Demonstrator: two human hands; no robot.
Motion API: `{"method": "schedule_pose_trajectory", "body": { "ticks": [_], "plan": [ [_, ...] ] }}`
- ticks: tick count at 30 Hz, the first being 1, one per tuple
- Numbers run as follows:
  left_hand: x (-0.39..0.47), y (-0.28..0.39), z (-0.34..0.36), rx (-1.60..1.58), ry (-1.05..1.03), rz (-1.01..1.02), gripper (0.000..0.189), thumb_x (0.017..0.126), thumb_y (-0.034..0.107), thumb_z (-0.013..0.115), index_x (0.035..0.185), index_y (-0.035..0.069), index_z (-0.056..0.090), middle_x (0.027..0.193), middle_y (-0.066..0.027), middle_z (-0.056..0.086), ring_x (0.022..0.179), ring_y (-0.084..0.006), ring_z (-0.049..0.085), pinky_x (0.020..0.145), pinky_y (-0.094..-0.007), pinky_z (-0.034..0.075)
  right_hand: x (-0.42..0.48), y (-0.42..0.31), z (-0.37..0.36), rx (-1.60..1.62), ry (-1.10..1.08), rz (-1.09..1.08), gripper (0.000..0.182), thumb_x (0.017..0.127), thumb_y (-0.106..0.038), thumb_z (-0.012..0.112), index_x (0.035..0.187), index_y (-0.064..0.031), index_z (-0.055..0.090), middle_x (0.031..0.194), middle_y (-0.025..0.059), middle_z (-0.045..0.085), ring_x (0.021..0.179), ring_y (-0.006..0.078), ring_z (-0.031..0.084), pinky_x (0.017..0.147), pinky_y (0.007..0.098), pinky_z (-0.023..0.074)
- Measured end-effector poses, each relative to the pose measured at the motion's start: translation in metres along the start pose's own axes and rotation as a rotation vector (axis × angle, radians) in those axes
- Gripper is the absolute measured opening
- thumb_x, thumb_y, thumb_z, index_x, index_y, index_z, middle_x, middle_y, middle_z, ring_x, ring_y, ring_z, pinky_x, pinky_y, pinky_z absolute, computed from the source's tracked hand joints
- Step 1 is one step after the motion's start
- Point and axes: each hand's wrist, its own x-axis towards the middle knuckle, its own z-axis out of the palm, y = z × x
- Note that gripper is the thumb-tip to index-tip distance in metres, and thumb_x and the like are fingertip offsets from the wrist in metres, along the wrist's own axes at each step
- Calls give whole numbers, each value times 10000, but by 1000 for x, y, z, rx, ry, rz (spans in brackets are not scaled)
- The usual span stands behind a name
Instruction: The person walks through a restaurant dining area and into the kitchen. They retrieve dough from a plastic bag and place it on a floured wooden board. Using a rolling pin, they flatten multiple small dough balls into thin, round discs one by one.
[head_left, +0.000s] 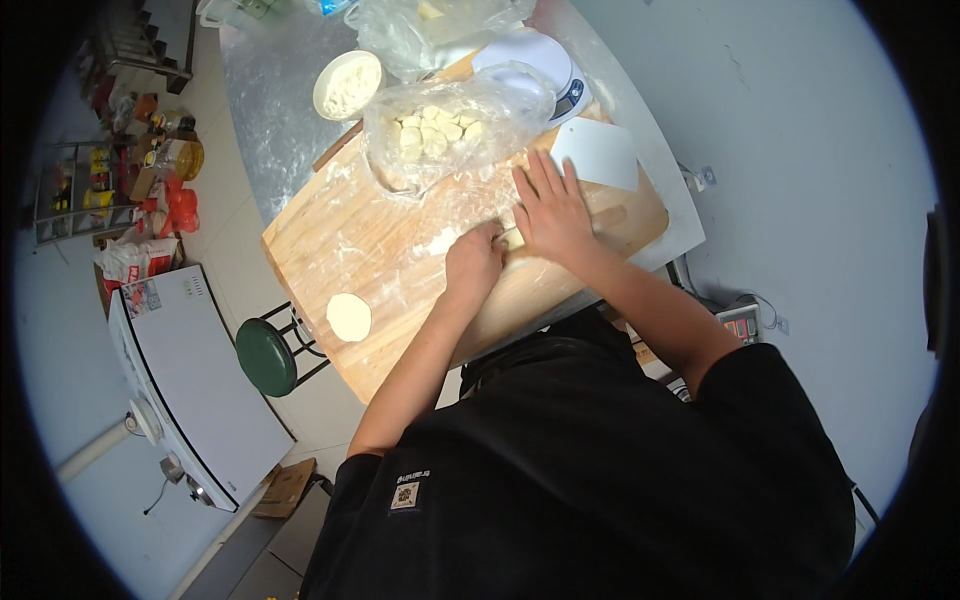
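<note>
My left hand (475, 261) has its fingers curled at the edge of a pale piece of dough (513, 239) on the floured wooden board (420, 270). My right hand (553, 214) lies palm down beside it, fingers straight and spread. From under its outer side juts what looks like the end of a wooden rolling pin (610, 218); my palm hides the rest. A flat round dough wrapper (349, 317) lies near the board's left corner. Beyond my hands, a clear plastic bag (390, 169) holds several small dough pieces (433, 135).
A white plastic scraper sheet (600, 154) lies right of my fingertips, before a kitchen scale (568, 97). A bowl of white flour (349, 85) and another plastic bag (427, 30) stand farther back on the metal table (262, 112). A green stool (266, 358) stands at the left.
</note>
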Motion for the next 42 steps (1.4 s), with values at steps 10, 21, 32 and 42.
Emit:
{"method": "schedule_pose_trajectory", "body": {
  "ticks": [10,21,32,42],
  "plan": [
    [5,-8,-2,-161,106,-169,174,870,112,596,974,66,728,876,-210,704,851,-400,674,773,-465,532,-98,-15,-22,42,-107,-24,550,881,-318,585,1326,4,565,1448,252,464,1373,393,412,1135,621,268],
    [12,-1,1,67,37,32,211,852,183,667,1008,56,730,921,-208,711,859,-373,686,785,-439,537,12,-2,5,-35,0,24,530,917,-301,546,1354,-1,538,1467,244,444,1410,376,355,1174,569,216],
    [-13,-12,6,-108,29,-96,204,859,124,622,1027,55,716,887,-211,707,837,-384,683,774,-446,534,-63,-10,-15,12,-76,-42,560,881,-312,573,1343,1,544,1446,241,468,1381,385,396,1148,588,261],
    [6,-8,2,-51,153,-105,180,868,153,638,986,48,726,871,-198,712,808,-367,684,745,-427,532,-62,-12,-12,42,-64,-33,548,892,-305,571,1345,3,551,1461,258,450,1409,382,365,1162,588,238]
  ]
}}
